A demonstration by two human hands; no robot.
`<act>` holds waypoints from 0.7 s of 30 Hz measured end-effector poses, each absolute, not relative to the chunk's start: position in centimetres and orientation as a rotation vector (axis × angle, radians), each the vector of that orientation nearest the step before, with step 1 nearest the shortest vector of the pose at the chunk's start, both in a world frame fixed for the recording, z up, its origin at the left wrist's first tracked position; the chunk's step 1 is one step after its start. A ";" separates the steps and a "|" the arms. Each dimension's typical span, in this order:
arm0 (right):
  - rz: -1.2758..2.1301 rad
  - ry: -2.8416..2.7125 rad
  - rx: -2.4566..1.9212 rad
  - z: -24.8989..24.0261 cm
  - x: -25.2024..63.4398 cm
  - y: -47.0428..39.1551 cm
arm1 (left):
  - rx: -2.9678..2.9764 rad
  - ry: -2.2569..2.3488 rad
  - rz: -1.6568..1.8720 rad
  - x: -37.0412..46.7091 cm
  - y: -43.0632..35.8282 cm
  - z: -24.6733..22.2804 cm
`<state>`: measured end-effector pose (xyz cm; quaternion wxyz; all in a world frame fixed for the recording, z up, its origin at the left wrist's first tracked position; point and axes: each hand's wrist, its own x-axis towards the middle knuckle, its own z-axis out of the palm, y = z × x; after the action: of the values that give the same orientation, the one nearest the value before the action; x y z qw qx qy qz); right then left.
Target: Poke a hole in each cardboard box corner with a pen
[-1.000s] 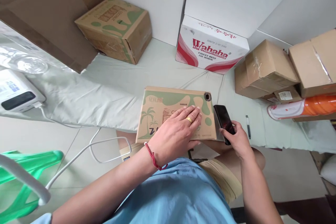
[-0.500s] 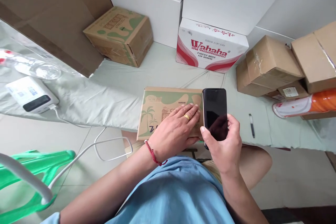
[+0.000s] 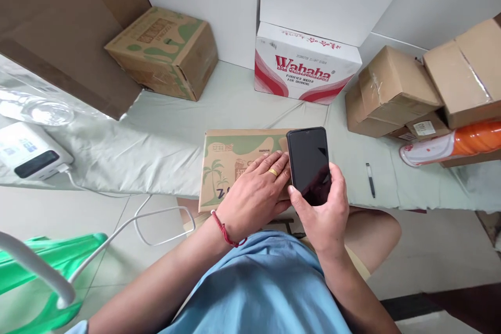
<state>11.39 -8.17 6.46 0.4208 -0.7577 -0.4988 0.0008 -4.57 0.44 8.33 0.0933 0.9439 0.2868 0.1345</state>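
Note:
My left hand (image 3: pixel 256 193) lies flat, palm down, on a brown and green cardboard box (image 3: pixel 213 167) with a palm-tree print, near the table's front edge. A gold ring and a red string bracelet are on it. In my right hand (image 3: pixel 323 214) is a black phone (image 3: pixel 309 162), its dark screen facing up; thumb and fingers grip its lower sides. The phone is over the right end of the box, close beside the left fingertips.
On the cloth-covered table (image 3: pixel 164 141) stand a Wahaha carton (image 3: pixel 305 65), another green-printed box (image 3: pixel 164 52), brown boxes (image 3: pixel 395 88), an orange-and-white cylinder (image 3: pixel 450 146), a pen (image 3: pixel 370 180) and a white device (image 3: pixel 33 151). A green stool (image 3: pixel 55 250) is lower left.
The whole view has shifted slightly, moving things leftward in the picture. The phone has moved slightly left toward my left fingers and overlaps the box more. The left hand stays flat on the box.

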 end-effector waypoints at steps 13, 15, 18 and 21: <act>-0.011 -1.245 -1.947 6.3 11.3 -8.2 | 2.781 0.850 0.384 -4.5 0.4 8.3; -0.013 -1.246 -1.950 6.4 11.3 -8.1 | 2.784 0.849 0.388 -4.5 0.4 8.2; 0.015 -1.229 -1.945 6.4 11.5 -7.9 | 2.778 0.854 0.383 -4.5 0.4 8.3; 0.092 -1.211 -1.897 6.4 11.8 -8.1 | 2.791 0.866 0.380 -4.4 0.5 8.2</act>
<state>11.77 -8.09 6.36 0.4300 -0.7605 -0.4852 0.0368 -4.41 0.46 8.23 0.0971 0.9426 0.2926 0.1282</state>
